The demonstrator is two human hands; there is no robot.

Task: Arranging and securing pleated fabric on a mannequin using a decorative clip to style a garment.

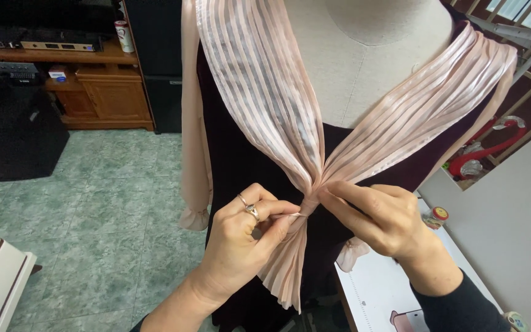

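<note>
My left hand (pixel 241 237) pinches a thin band or thread at the gathered knot (pixel 310 203) of the pink pleated collar (pixel 265 86), thumb and forefinger closed narrow on it, rings on two fingers. My right hand (pixel 379 218) is at 3 o'clock of the knot, fingertips closed on the gather from that side. Knot sits mid-frame on the chest of the dress form (pixel 364 67), over the dark velvet dress (pixel 235 160). Two collar bands run up from the knot to 11 and 1 o'clock; the pleated tail (pixel 284 273) hangs to 6 o'clock, its lower edge free below my left hand. Pink sleeve (pixel 193 154) hangs at 9 o'clock, cuff edge loose. Open green tiled floor (pixel 93 203) at 9 o'clock, roomy. White table (pixel 376 289) edge tight at 4 o'clock under my right wrist. Wooden cabinet (pixel 102 92) far at 10 o'clock.
</note>
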